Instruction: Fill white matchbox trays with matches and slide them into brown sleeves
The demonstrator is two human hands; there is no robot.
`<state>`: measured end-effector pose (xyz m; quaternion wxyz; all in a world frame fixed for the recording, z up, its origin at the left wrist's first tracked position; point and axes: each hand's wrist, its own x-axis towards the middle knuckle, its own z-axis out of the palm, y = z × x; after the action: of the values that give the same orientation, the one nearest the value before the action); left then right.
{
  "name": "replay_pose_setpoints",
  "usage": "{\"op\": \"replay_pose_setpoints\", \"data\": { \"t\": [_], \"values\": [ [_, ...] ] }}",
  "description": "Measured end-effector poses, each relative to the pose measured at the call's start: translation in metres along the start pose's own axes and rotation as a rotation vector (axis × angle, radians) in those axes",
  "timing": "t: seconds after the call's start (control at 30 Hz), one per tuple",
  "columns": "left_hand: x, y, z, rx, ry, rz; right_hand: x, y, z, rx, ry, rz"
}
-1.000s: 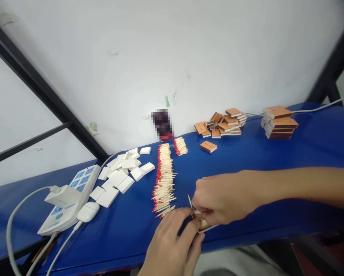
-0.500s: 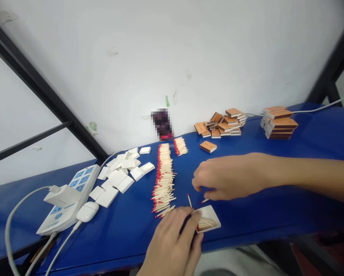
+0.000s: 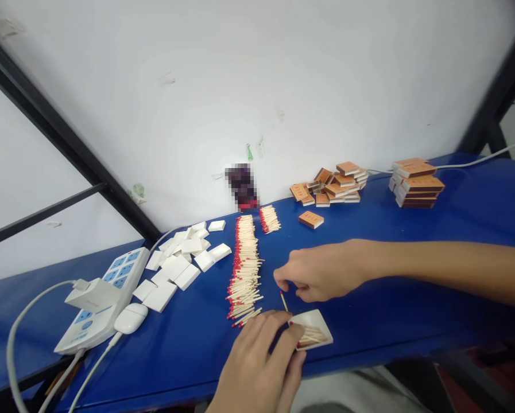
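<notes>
At the near edge of the table, my left hand [image 3: 261,358] is closed on a small white matchbox tray [image 3: 323,321], with its fingertips at the tray's left side. Matches [image 3: 312,335] lie inside the tray. Just beyond it, my right hand [image 3: 320,272] hovers low over the table, its index finger and thumb apart and its other fingers curled. A single red-tipped match [image 3: 284,301] lies right by its index fingertip, and no match shows between the fingers. To the left of both hands runs a long row of matches [image 3: 246,258].
A smaller bunch of matches [image 3: 270,219] lies behind. White trays [image 3: 182,264] are heaped at left, beside a power strip [image 3: 119,281] with a charger, a white case [image 3: 131,317] and cables. Orange matchbox sleeves [image 3: 337,186] are piled at the back, with a stack [image 3: 416,183] further right.
My right hand has moved left and slightly nearer, toward the single match. The other loose match under it no longer shows. My left hand keeps the tray, which has shifted slightly.
</notes>
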<state>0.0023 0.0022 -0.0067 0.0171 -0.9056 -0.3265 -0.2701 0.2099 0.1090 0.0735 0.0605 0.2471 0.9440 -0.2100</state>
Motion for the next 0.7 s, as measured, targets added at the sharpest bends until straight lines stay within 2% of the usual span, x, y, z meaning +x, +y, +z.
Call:
{"op": "replay_pose_setpoints", "data": {
  "t": [0.27, 0.47, 0.7],
  "values": [
    [0.001, 0.0, 0.001, 0.015, 0.013, 0.017, 0.007, -0.004, 0.012, 0.047, 0.091, 0.031],
    [0.001, -0.001, 0.0, 0.011, 0.016, 0.016, 0.01, 0.0, 0.013, 0.05, 0.078, -0.008],
    [0.002, 0.0, -0.002, -0.007, 0.015, 0.025, 0.015, 0.025, 0.0, -0.101, 0.125, 0.226]
  ]
}}
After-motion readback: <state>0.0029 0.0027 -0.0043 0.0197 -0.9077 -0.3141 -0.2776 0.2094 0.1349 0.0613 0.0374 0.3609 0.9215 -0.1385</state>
